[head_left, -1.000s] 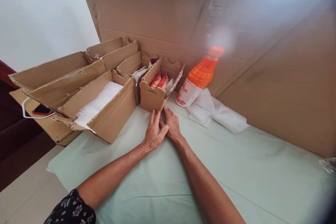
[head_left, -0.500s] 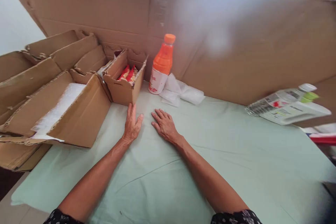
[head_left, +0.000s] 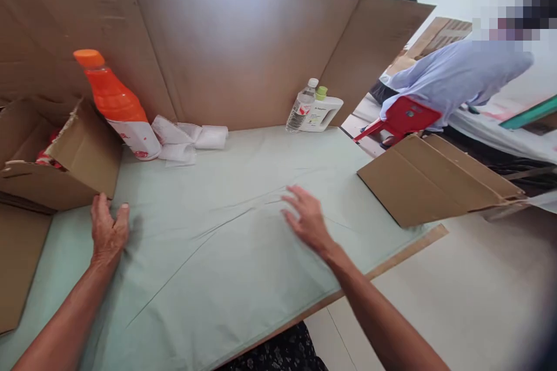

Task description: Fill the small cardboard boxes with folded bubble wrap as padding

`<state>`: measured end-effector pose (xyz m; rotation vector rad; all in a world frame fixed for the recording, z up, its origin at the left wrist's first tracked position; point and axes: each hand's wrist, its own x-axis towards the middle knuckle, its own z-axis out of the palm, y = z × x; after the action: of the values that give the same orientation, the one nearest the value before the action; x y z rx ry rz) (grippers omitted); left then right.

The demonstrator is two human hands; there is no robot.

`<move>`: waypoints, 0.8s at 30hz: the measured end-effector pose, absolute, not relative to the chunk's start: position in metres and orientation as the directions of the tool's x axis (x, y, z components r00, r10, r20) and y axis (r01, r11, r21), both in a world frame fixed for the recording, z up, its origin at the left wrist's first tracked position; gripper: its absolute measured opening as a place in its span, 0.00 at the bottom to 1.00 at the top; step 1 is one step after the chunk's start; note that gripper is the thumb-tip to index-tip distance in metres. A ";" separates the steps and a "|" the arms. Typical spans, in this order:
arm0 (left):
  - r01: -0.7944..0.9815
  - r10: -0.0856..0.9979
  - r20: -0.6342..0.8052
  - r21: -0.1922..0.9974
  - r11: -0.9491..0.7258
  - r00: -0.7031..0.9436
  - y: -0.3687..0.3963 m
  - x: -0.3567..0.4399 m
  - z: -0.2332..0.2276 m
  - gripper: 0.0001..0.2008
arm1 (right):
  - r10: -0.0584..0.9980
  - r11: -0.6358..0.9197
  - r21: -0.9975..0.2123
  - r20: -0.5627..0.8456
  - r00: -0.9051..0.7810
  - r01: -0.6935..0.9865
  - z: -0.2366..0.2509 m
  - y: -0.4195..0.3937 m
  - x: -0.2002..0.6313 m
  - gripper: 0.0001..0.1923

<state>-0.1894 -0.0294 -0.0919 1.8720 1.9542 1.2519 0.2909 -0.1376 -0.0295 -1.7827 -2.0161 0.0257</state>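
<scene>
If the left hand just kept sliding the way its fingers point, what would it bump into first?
The left hand lies flat on the green cloth, fingers pointing away from the person. Just ahead stands the small open cardboard box, which it would probably meet first at its near corner. The orange bottle stands farther back.

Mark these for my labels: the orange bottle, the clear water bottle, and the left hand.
orange bottle (head_left: 114, 99), head view, orange body
clear water bottle (head_left: 300, 110), head view, label
left hand (head_left: 107, 231), head view, back of hand
</scene>
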 end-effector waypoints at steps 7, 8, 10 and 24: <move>0.771 0.871 0.334 0.632 0.078 -0.362 -0.043 -0.167 -0.071 0.23 | 0.726 -0.491 -0.018 0.544 0.421 0.871 0.092 -0.159 0.483 0.33; 0.779 0.870 0.329 0.619 0.095 -0.368 -0.044 -0.165 -0.070 0.23 | 0.707 -0.577 0.000 0.502 0.499 0.817 0.099 -0.161 0.506 0.35; 0.792 0.871 0.316 0.598 0.125 -0.376 -0.044 -0.163 -0.069 0.21 | 0.668 -0.688 -0.002 0.388 0.635 0.725 0.105 -0.163 0.543 0.30; 0.750 0.879 0.257 0.643 0.154 -0.401 -0.050 -0.150 -0.063 0.15 | 0.819 0.089 0.037 0.566 -0.094 0.995 0.092 -0.167 0.432 0.14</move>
<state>-0.1497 -0.0497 -0.0633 1.6066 2.2440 1.0789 0.4324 -0.1672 0.0920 -1.7840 -1.9732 -0.5933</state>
